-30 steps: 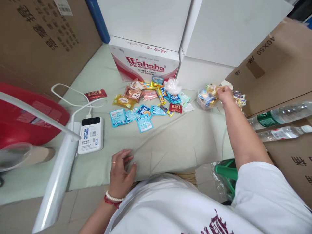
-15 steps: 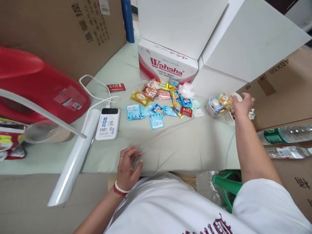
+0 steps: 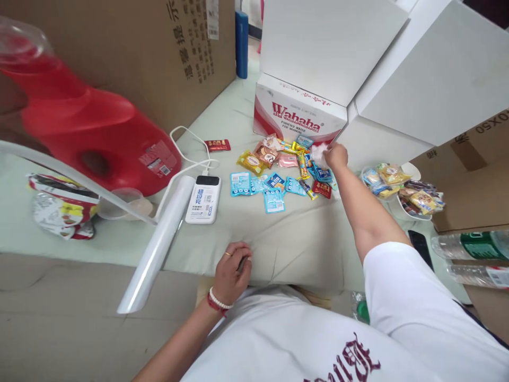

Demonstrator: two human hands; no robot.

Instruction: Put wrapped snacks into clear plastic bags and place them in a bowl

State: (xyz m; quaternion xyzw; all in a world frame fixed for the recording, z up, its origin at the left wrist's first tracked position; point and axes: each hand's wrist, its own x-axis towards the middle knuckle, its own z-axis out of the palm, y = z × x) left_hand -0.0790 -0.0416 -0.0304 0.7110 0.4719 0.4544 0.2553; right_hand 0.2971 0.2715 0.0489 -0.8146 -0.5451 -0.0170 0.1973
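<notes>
A person's right hand [image 3: 337,157] stretches across a cloth-covered table [image 3: 302,239] to a crumpled, translucent plastic bag [image 3: 318,155]. Its fingers are bent close together against the bag's right side; whether they have gripped it cannot be told. The bag lies at the right end of a loose spread of snack packets [image 3: 274,200], before a Wahaha water carton [image 3: 298,119]; lying mostly flat, the packets are probably easy to see and pick up. Farther right, a clear tub [image 3: 370,178] and a white bowl [image 3: 397,208] contain more wrapped snacks [image 3: 423,201], likely to stop them scattering. The left hand [image 3: 234,270] rests half-curled at the table's near edge, perhaps for support; its palm is hidden.
</notes>
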